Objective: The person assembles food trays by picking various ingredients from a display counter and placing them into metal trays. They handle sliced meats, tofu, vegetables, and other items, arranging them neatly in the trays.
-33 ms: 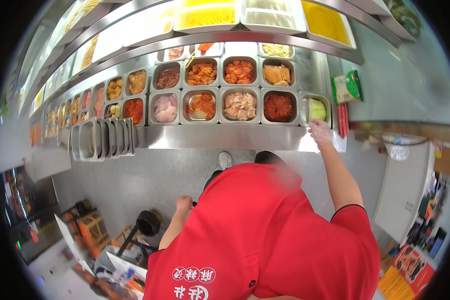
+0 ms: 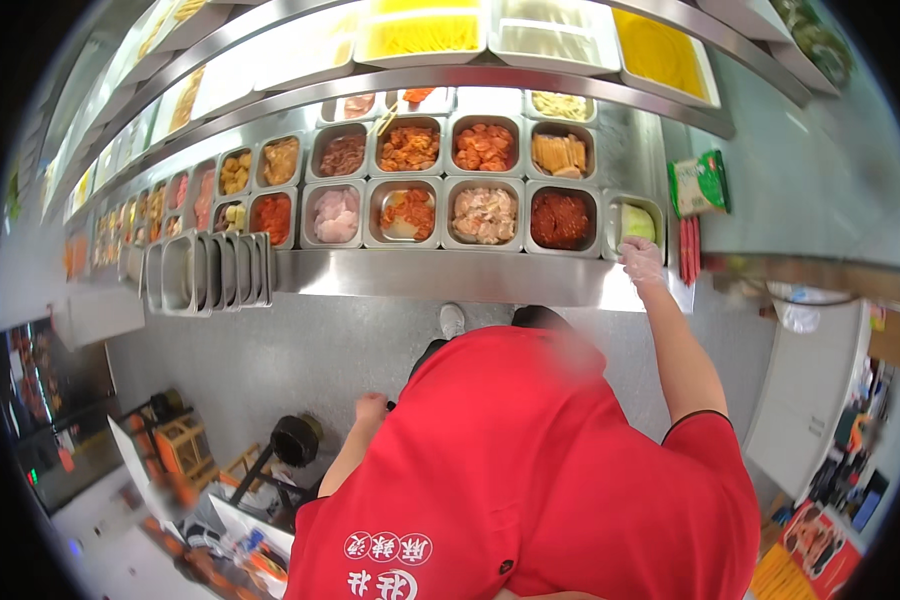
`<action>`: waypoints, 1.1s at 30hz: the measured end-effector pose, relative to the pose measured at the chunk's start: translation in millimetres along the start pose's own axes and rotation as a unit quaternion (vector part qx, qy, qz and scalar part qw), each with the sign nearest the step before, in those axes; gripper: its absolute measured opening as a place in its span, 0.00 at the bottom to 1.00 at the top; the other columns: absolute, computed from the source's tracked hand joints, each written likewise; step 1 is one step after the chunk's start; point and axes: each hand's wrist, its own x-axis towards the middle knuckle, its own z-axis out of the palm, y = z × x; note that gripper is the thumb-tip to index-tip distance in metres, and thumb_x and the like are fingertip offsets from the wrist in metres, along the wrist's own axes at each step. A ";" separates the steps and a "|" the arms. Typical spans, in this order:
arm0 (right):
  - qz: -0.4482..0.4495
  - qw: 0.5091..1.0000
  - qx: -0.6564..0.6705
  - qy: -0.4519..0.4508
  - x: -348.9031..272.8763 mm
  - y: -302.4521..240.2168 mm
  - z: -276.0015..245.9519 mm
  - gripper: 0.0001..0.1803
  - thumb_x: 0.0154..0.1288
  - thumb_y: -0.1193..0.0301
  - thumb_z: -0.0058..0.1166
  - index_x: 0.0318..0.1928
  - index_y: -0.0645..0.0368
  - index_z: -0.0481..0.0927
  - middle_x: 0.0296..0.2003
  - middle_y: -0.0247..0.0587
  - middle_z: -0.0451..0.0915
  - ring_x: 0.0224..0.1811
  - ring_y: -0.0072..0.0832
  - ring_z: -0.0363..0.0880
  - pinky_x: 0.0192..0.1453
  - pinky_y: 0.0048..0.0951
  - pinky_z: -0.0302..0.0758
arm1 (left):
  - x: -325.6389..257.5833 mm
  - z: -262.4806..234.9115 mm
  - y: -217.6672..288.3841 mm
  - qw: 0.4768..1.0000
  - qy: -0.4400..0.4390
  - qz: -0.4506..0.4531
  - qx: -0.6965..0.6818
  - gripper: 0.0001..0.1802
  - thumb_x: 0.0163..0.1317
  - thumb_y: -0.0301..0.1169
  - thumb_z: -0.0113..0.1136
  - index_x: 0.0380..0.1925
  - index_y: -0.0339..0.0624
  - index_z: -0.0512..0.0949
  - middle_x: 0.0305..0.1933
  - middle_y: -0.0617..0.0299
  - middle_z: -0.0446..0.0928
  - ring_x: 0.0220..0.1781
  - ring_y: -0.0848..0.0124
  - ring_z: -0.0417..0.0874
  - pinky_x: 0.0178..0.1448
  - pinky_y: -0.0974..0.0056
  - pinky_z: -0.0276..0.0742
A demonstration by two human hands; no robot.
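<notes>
The food pans sit slightly further right in view than before; the left hand and gloved right hand stay nearly put. Grey floor meets the steel surface; a shelf rises beyond. The left grip is loosely curled; the right, fingers bunched, overlaps the near rim of the rightmost front pan, with pale-green food inside. Whether either clamps anything, I cannot tell.

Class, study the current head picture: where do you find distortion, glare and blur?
Head view: the steel shelf rail bows into an arc, and the corners go black; head view: bright light washes out a white tray at upper left, and the counter's front edge shines near the gloved right hand; head view: a soft smudge blurs part of the red shirt.
</notes>
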 end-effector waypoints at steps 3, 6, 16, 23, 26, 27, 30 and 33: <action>-0.013 0.999 0.001 -0.036 42.5 -32.2 5.1 0.14 0.71 0.72 0.62 0.54 0.64 0.87 0.37 0.35 0.87 0.30 0.21 0.83 0.37 0.26 0.81 | -19.0 30.2 15.2 0.995 0.011 0.066 0.080 0.15 0.67 0.33 0.63 0.46 0.35 0.88 0.35 0.55 0.88 0.32 0.65 0.88 0.38 0.57 0.84; -0.030 0.997 0.021 -0.070 81.5 -44.6 8.0 0.13 0.71 0.74 0.62 0.53 0.63 0.87 0.36 0.35 0.86 0.28 0.21 0.82 0.34 0.26 0.80 | -39.7 55.0 40.4 0.995 0.004 0.076 0.062 0.16 0.68 0.35 0.63 0.48 0.36 0.89 0.36 0.55 0.89 0.32 0.68 0.88 0.37 0.59 0.83; -0.065 0.993 0.023 -0.092 202.0 -76.8 44.9 0.16 0.68 0.77 0.61 0.56 0.62 0.85 0.33 0.33 0.83 0.23 0.22 0.77 0.28 0.26 0.75 | -113.5 103.5 63.5 0.999 0.041 0.022 0.010 0.18 0.69 0.39 0.62 0.49 0.39 0.89 0.39 0.49 0.91 0.39 0.61 0.92 0.46 0.56 0.86; -0.069 0.990 0.052 -0.113 174.9 -84.7 65.5 0.14 0.68 0.77 0.62 0.53 0.63 0.86 0.32 0.32 0.83 0.20 0.19 0.74 0.24 0.23 0.72 | -138.1 86.6 34.5 0.997 0.031 -0.028 0.064 0.20 0.66 0.42 0.61 0.47 0.38 0.90 0.46 0.43 0.90 0.54 0.51 0.92 0.60 0.52 0.84; -0.073 0.991 0.051 -0.102 136.6 -83.9 77.2 0.13 0.67 0.77 0.63 0.51 0.62 0.86 0.29 0.30 0.82 0.18 0.18 0.73 0.22 0.23 0.70 | -119.8 76.3 31.1 0.998 0.025 -0.008 0.057 0.20 0.67 0.42 0.61 0.47 0.39 0.90 0.46 0.44 0.90 0.53 0.52 0.92 0.59 0.52 0.84; -0.072 0.991 0.045 -0.101 121.9 -85.6 82.0 0.12 0.67 0.77 0.63 0.50 0.62 0.86 0.28 0.30 0.82 0.18 0.18 0.72 0.22 0.23 0.69 | -110.0 71.8 30.0 0.997 0.027 0.006 0.067 0.20 0.68 0.42 0.60 0.47 0.39 0.90 0.46 0.44 0.90 0.53 0.52 0.92 0.58 0.52 0.84; -0.078 0.989 0.061 -0.106 72.9 -88.1 113.9 0.12 0.66 0.78 0.64 0.49 0.60 0.87 0.25 0.28 0.80 0.17 0.16 0.70 0.20 0.23 0.65 | -77.4 53.8 24.7 0.995 0.044 0.057 0.071 0.20 0.69 0.41 0.59 0.47 0.40 0.90 0.42 0.46 0.91 0.46 0.55 0.92 0.53 0.54 0.85; -0.095 0.984 0.043 -0.142 28.8 -87.4 157.1 0.14 0.63 0.76 0.65 0.49 0.61 0.88 0.32 0.32 0.85 0.21 0.19 0.74 0.26 0.26 0.72 | -49.7 19.6 8.4 0.997 0.030 0.068 0.030 0.19 0.70 0.41 0.59 0.47 0.39 0.90 0.36 0.48 0.90 0.39 0.57 0.92 0.48 0.55 0.85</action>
